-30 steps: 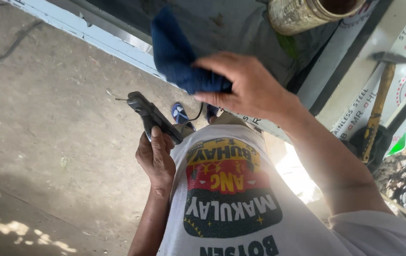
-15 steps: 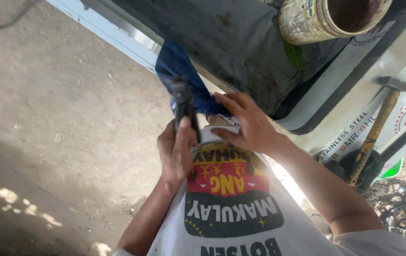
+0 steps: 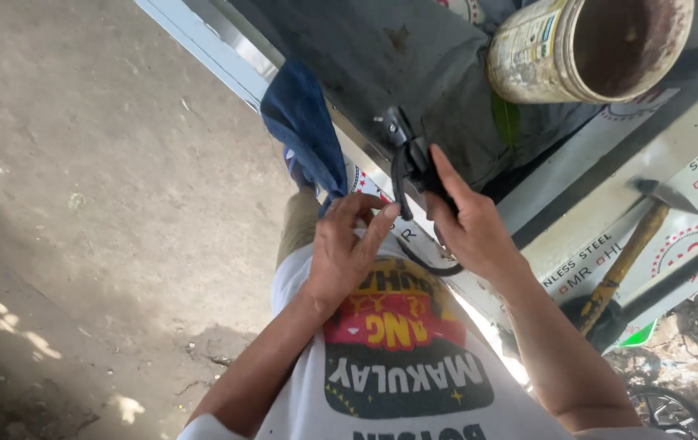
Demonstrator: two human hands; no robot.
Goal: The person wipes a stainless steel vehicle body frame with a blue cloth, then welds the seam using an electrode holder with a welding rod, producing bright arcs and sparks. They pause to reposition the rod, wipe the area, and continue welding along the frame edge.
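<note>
Soft blue cloth (image 3: 304, 130), rusty metal can (image 3: 585, 45), rough concrete floor (image 3: 80, 163)

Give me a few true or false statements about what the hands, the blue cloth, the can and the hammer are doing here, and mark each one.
1. The left hand pinches the lower end of the blue cloth. True.
2. The right hand grips a black tool with a black cord looping below it. True.
3. The rusty can stands upright on the concrete floor. False: it lies on its side on the dark sheet, open mouth showing.
4. The right hand holds the hammer. False: the hammer lies apart, on the printed metal sheet.
</note>
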